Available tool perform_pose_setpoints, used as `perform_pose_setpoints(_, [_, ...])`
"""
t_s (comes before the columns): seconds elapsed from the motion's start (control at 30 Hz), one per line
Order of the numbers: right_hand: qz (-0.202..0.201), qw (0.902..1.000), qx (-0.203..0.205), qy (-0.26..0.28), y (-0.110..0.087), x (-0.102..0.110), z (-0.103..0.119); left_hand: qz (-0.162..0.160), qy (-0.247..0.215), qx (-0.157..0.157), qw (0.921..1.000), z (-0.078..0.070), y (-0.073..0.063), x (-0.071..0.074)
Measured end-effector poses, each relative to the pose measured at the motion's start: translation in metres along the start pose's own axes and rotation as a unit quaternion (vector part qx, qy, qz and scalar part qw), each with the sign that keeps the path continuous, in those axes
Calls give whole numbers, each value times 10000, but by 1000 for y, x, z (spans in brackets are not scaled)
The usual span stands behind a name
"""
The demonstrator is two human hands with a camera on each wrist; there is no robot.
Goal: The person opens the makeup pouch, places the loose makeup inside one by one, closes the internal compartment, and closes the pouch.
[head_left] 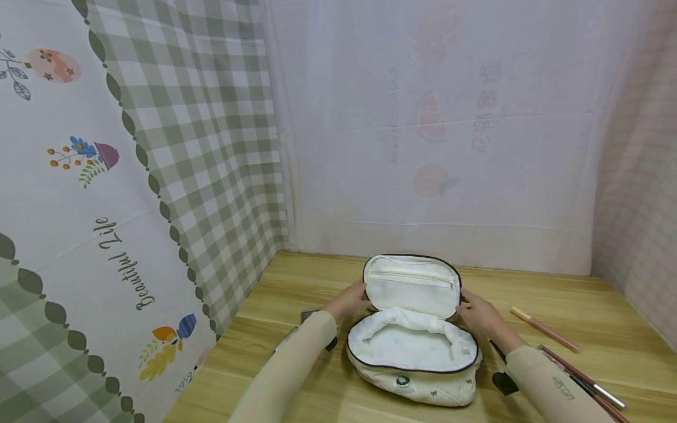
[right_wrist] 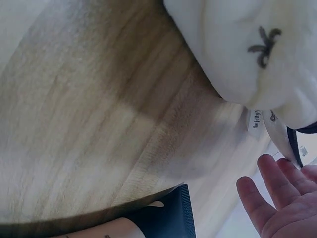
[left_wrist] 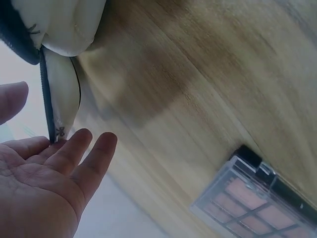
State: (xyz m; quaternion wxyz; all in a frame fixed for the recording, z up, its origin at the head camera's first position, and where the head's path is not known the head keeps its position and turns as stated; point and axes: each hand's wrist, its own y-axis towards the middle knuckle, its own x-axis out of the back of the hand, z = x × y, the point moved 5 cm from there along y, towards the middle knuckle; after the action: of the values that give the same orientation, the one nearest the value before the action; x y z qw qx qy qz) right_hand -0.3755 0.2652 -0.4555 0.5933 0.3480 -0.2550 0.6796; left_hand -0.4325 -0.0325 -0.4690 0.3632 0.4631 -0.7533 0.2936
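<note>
In the frame's lower centre, a cream cosmetic bag [head_left: 418, 385] is standing unzipped on the bench [head_left: 312, 271]; the left hand [head_left: 347, 302] and right hand [head_left: 482, 316] are touching its raised lid [head_left: 411, 295], each grip lying loosely unfurled.

pouch [head_left: 436, 390] — matt cloth | palette [left_wrist: 255, 206] — glossy plastic | table [head_left: 502, 288]: smooth wood-grain

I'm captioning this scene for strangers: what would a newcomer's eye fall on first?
Probably the cream cosmetic bag, open on the wooden table, with the left hand and right hand at either side of its raised lid. Next, the green-and-white gingham cloth hanging at left, its pale border lettered "Beautiful Life".
</note>
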Motion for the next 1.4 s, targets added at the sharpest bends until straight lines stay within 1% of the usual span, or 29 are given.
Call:
perform_pose_setpoints(0.07, [14,10000,7,-6,-1,0,0,-16,5,-55,10000,0,0,0])
perform_pose_setpoints(0.13, [39,10000,-1,-15,0,-1,-1,-38,55,-194,9998,0,0,0])
perform_pose_setpoints(0.23, [78,10000,-16,-49,0,-2,-2,16,54,-337,9994,2,-1,1])
perform_pose_setpoints(0.4, [174,9998,-19,-98,-3,-1,-1,157,90,-332,9993,4,-5,2])
perform_pose_setpoints(0.5, [219,9996,-37,-144,-6,0,2,175,131,-417,9989,5,-7,2])
perform_pose_setpoints(0.63, [215,9995,-47,-205,-9,3,5,210,-38,-466,9987,5,-12,3])
perform_pose_setpoints(0.73, [203,9996,-29,-207,-10,5,6,213,-190,-387,9988,5,-15,4])
perform_pose_setpoints(0.83, [188,9996,-21,-211,-11,7,7,183,-191,-348,9990,5,-17,5])
perform_pose_setpoints(1.03, [194,9995,-37,-252,-14,9,7,178,-23,-411,9990,2,-20,8])
perform_pose_setpoints(1.17, [222,9996,21,-201,-15,10,9,201,41,-456,9987,4,-21,9])
perform_pose_setpoints(1.4, [248,9994,63,-214,-18,10,14,192,455,-517,9974,8,-25,12])
